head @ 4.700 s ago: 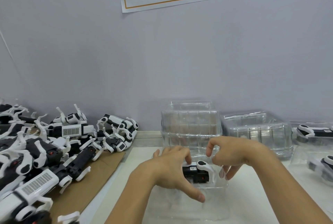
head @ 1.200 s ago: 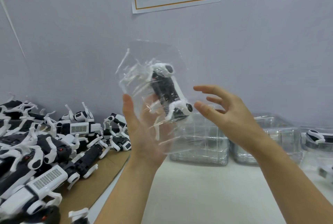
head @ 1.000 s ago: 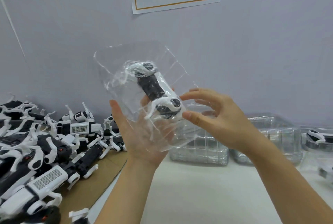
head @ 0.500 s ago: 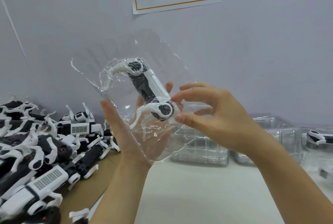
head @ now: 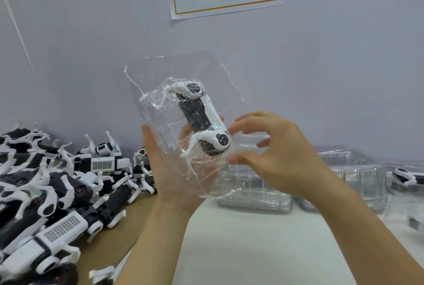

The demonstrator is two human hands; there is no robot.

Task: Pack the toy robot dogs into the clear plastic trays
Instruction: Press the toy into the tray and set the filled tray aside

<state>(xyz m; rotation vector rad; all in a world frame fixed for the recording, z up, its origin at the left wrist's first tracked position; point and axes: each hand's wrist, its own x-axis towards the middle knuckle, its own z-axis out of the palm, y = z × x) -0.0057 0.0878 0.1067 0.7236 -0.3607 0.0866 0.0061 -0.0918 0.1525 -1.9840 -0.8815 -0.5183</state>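
- A heap of toy robot dogs (head: 52, 183) lies at the left on brown cardboard (head: 110, 243): hard, glossy black-and-white plastic, curved white legs, perforated grilles. The frame edge cuts the heap off.
- The left hand (head: 174, 170) cradles a clear plastic tray (head: 160, 128) from beneath, fingers curled behind it and partly hidden.
- Inside the raised, tilted tray sits one toy dog (head: 200, 119), black body, white rounded joints; creases and glare blur its legs.
- The right hand (head: 275, 154) pinches the tray's right edge between thumb and fingertips.
- Stacked empty trays (head: 254, 195), ribbed and shiny, stand on the white table (head: 252, 250).
- A packed tray (head: 403, 177) is cropped at the far right.
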